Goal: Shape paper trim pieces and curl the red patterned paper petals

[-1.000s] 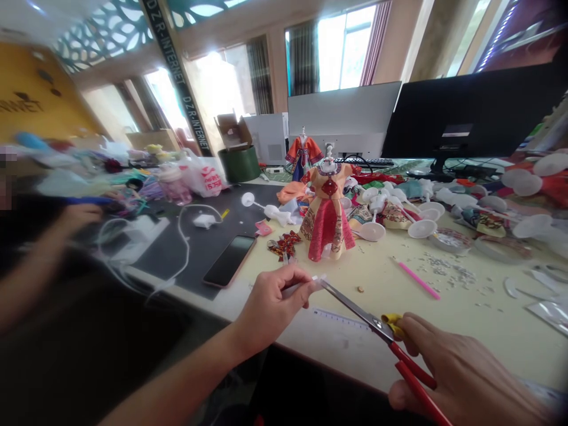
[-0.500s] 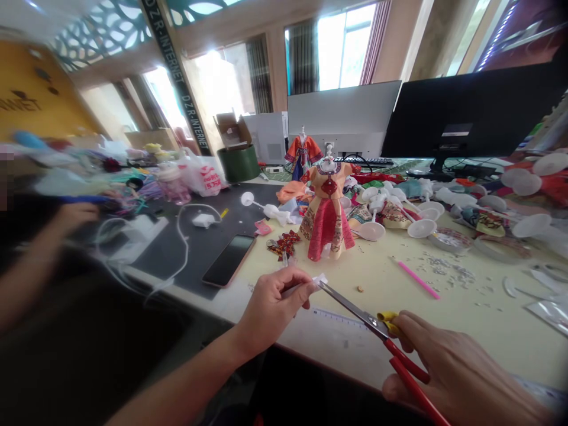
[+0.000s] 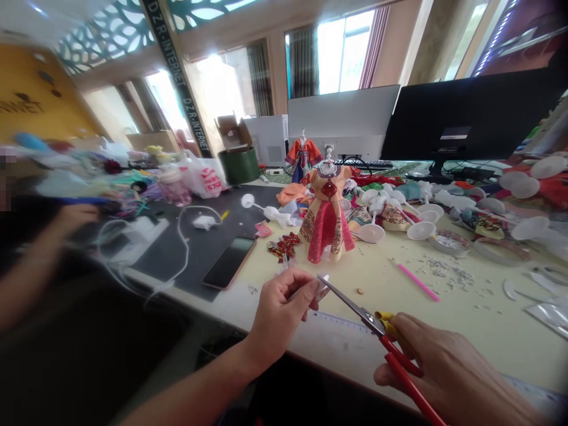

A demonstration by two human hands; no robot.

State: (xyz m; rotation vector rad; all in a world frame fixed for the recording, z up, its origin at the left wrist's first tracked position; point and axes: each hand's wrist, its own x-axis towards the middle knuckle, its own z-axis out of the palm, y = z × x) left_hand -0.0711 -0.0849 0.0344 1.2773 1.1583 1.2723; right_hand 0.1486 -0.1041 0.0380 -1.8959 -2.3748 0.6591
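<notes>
My left hand [image 3: 286, 307] is closed, pinching a small whitish piece [image 3: 325, 283] whose material I cannot make out. Red-handled scissors [image 3: 366, 316] reach across from my right hand [image 3: 437, 355], with the blade tips at the whitish piece. My right fingers are wrapped round the handles, and a yellow item [image 3: 385, 322] sits by the index finger near the pivot. Behind my hands stands a doll-size dress [image 3: 329, 213] in cream and red on a white stand. A patterned red bow [image 3: 284, 245] lies left of it, and a ruler [image 3: 341, 321] lies under the scissors.
A phone [image 3: 229, 261] and white cables lie on the dark mat at left. Loose beads [image 3: 448, 272], a pink pencil-like stick [image 3: 418, 282] and several white doll stands [image 3: 421, 229] cover the right side. Monitors [image 3: 470, 118] stand behind. Another person's arm [image 3: 39, 260] is at far left.
The whitish piece and my left hand have shifted and turned slightly. The scissor tips now cross the piece's upper edge, and the handles have moved a little left.
</notes>
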